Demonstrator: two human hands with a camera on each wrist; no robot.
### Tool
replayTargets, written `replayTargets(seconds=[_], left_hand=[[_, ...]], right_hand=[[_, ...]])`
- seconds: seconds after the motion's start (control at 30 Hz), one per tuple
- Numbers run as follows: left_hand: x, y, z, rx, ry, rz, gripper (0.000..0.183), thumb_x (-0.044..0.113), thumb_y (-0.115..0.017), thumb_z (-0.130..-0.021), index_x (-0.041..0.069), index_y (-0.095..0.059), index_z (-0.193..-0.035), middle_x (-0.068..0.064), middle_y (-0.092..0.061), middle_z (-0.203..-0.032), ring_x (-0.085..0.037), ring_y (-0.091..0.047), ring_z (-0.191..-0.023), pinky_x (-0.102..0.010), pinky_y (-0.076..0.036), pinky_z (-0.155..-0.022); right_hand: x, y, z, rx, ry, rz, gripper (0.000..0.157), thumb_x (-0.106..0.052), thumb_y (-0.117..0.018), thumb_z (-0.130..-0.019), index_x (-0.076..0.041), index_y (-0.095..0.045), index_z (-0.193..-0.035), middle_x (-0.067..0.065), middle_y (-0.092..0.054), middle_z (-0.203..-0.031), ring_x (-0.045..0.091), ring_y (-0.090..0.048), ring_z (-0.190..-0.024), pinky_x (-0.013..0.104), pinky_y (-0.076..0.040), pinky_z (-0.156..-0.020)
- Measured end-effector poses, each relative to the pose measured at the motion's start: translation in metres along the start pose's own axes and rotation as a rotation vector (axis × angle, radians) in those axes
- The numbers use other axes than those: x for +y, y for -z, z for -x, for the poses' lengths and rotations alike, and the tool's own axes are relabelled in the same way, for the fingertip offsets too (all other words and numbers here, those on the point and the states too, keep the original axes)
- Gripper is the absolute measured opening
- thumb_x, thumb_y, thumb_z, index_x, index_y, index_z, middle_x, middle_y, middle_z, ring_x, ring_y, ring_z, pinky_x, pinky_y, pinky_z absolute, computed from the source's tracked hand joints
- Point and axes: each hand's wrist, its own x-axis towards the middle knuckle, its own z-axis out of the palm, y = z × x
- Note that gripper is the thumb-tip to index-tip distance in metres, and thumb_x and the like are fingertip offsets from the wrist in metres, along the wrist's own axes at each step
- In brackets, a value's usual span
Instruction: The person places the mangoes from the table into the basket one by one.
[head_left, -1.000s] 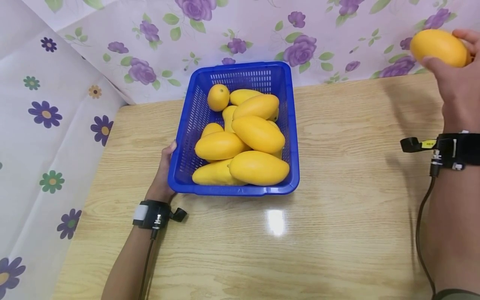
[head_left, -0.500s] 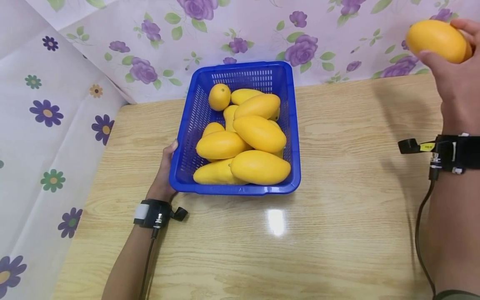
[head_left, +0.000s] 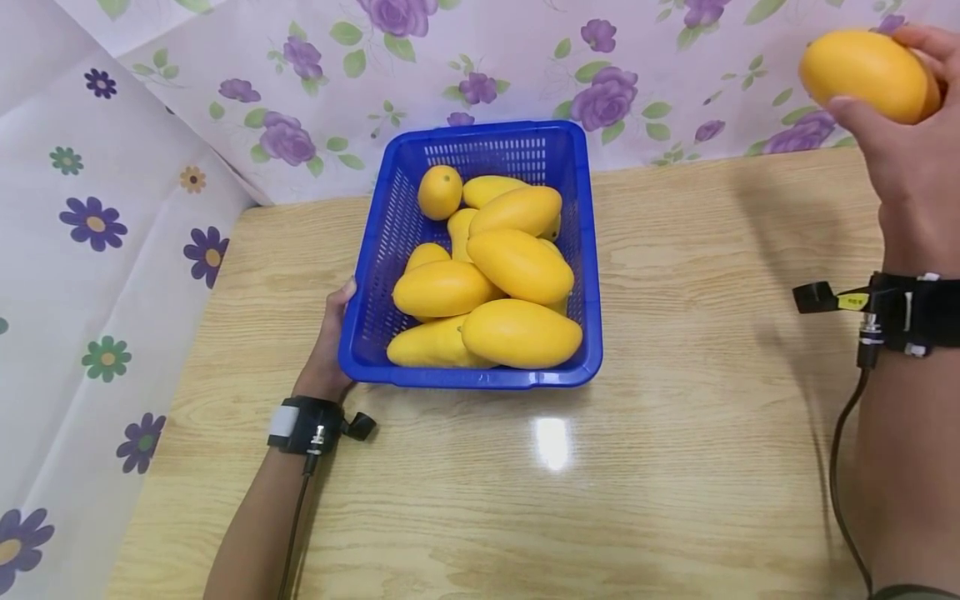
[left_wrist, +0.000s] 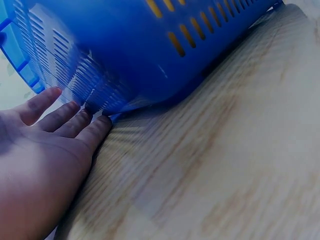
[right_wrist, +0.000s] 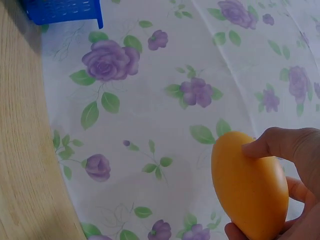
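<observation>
A yellow mango (head_left: 862, 73) is held up off the table at the far right, gripped by my right hand (head_left: 911, 162). In the right wrist view the thumb lies over the top of that mango (right_wrist: 247, 185), with fingers around its far side. Left of centre stands a blue plastic basket (head_left: 468, 379) holding several yellow mangoes (head_left: 517, 267). My left hand (head_left: 326, 350) is at the basket's left side. The left wrist view shows that hand (left_wrist: 45, 165) with its fingers extended, fingertips right at the slotted wall of the basket (left_wrist: 140, 65).
The wood-grain table (head_left: 712, 400) runs back to a wall covered in purple-flowered sheeting (head_left: 225, 142). A white sheet with small flowers (head_left: 45, 350) borders the left. Each wrist wears a black strap with a cable (head_left: 843, 450).
My right hand has lifted the mango slightly farther up and to the left. The left hand and the basket stay put, apart from a small shift of the whole view.
</observation>
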Motion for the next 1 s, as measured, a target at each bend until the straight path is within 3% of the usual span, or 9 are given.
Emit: replayTargets(seconds=[0.33, 0.7, 1.0], left_hand=[[-0.004, 0.005, -0.002, 0.009, 0.005, 0.0, 0.077, 0.063, -0.044, -0.093, 0.024, -0.029, -0.156, -0.008, -0.046, -0.142, -0.022, -0.052, -0.119, -0.039, -0.047, -0.097], [-0.003, 0.005, -0.003, -0.016, -0.009, -0.009, 0.076, 0.062, -0.042, -0.094, 0.021, -0.028, -0.157, -0.008, -0.048, -0.139, -0.021, -0.052, -0.116, -0.037, -0.048, -0.095], [-0.004, 0.006, -0.003, -0.012, -0.004, -0.015, 0.077, 0.063, -0.044, -0.092, 0.022, -0.028, -0.156, -0.009, -0.047, -0.14, -0.021, -0.051, -0.117, -0.038, -0.047, -0.096]], right_hand=[[-0.014, -0.003, 0.01, -0.024, 0.085, 0.004, 0.058, -0.009, -0.075, -0.083, -0.022, -0.057, -0.137, -0.003, -0.053, -0.135, 0.009, -0.047, -0.117, 0.024, -0.032, -0.106], [-0.023, -0.005, 0.018, -0.063, 0.097, 0.022, 0.06, -0.011, -0.075, -0.084, -0.024, -0.055, -0.139, -0.003, -0.052, -0.136, 0.009, -0.046, -0.115, 0.024, -0.032, -0.105], [-0.023, -0.007, 0.021, -0.055, 0.16, 0.043, 0.06, -0.011, -0.075, -0.084, -0.021, -0.055, -0.139, -0.002, -0.052, -0.136, 0.009, -0.046, -0.117, 0.024, -0.032, -0.107]])
